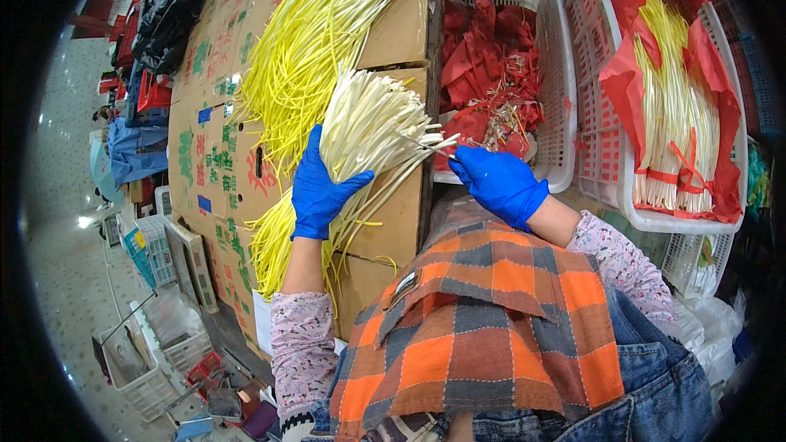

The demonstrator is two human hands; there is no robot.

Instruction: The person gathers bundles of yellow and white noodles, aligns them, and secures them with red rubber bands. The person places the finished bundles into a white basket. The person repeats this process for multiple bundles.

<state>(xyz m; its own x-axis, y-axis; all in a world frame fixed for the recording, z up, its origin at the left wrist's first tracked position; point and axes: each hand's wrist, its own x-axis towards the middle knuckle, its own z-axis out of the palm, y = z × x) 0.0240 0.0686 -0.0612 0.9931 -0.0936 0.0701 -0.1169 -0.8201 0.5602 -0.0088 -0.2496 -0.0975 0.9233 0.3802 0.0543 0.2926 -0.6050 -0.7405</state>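
My left hand (325,187), in a blue glove, grips a thick bundle of blanched garlic chives (362,123), its thumb across the white stalks. Their pale cut ends point right, and yellow leaves hang to the lower left. At those ends my right hand (497,184), also gloved in blue, has its fingers closed on a thin, dark metal tool (430,148); whether it is a blade or a pick I cannot tell. A larger loose pile of yellow and white chives (313,43) lies beyond the bundle on the cardboard-covered table (393,221).
Right of the table stands a white plastic crate (562,104) with red sheets and trimmings. Further right, another crate (614,159) holds tied chives in red wrapping. Black plastic bags (169,24) lie at the far left edge; baskets (144,380) stand on the floor lower left.
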